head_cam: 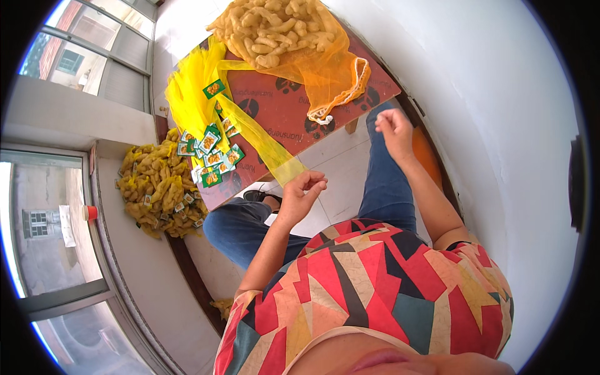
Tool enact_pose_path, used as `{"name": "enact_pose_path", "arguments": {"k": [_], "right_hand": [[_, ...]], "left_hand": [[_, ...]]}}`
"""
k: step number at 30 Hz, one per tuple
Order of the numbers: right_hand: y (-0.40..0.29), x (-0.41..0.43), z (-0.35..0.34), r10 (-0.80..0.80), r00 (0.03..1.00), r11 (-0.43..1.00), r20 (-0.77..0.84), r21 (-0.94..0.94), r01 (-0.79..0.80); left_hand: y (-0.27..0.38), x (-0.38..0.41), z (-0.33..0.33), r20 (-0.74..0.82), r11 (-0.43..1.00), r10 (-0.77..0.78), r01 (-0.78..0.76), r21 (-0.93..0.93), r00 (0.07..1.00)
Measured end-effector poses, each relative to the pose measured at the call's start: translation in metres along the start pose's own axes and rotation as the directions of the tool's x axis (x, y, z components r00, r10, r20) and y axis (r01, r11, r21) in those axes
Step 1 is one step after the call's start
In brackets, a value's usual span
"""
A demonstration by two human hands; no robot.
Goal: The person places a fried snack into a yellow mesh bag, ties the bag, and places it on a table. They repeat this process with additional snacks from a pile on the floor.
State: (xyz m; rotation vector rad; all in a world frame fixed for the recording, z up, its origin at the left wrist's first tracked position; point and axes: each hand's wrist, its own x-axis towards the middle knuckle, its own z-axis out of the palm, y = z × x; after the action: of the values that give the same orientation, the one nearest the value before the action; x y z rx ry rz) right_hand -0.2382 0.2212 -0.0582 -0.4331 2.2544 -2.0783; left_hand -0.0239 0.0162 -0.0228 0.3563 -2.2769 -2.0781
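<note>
My left hand (302, 196) is at the near edge of the table, its fingers closed on one end of a yellow mesh net bag (260, 137). That strip runs back to a bunch of yellow net bags (194, 89) with small green-and-white printed labels (209, 140) on and beside it. My right hand (395, 131) is raised over my knee, fingers curled; whether it holds anything cannot be told. A large heap of ginger roots (276, 30) lies at the table's far side, on an orange mesh sack (323, 79) with a white drawcord edge.
The red printed board tabletop (286, 108) spans the space before me. Left of it, bagged ginger (164, 187) with labels is piled on the floor. A red paper cup (90, 213) stands on the window ledge. A white wall (506, 117) is at the right, with an orange object (425, 157) beside my leg.
</note>
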Motion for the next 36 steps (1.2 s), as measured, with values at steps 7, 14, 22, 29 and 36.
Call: {"name": "enact_pose_path", "arguments": {"k": [7, 14, 22, 29, 36], "right_hand": [[0.006, 0.115, -0.024, -0.331, 0.942, 0.637, -0.054, -0.75, 0.181], [0.023, 0.126, -0.006, -0.255, 0.967, 0.626, 0.0, -0.762, 0.165], [-0.013, 0.113, 0.024, -0.225, 0.97, 0.718, 0.089, -0.658, 0.227], [-0.014, 0.123, 0.024, -0.153, 0.985, 0.916, 0.082, -0.361, 0.172], [-0.046, 0.085, 0.026, -0.185, 0.978, 0.975, -0.099, -0.14, 0.171]], "left_hand": [[0.04, 0.037, -0.001, -0.108, 0.609, 0.496, -0.257, 0.75, 0.862], [0.041, 0.061, 0.006, -0.089, 0.52, 0.55, -0.256, 0.815, 0.831], [0.043, 0.143, 0.023, -0.11, 0.427, 0.542, -0.16, 0.89, 0.833], [0.028, 0.16, 0.017, -0.322, 0.79, 0.364, -0.106, 0.603, 0.874], [0.072, 0.148, 0.013, -0.308, 0.922, 0.116, -0.218, -0.321, 0.944]]}}
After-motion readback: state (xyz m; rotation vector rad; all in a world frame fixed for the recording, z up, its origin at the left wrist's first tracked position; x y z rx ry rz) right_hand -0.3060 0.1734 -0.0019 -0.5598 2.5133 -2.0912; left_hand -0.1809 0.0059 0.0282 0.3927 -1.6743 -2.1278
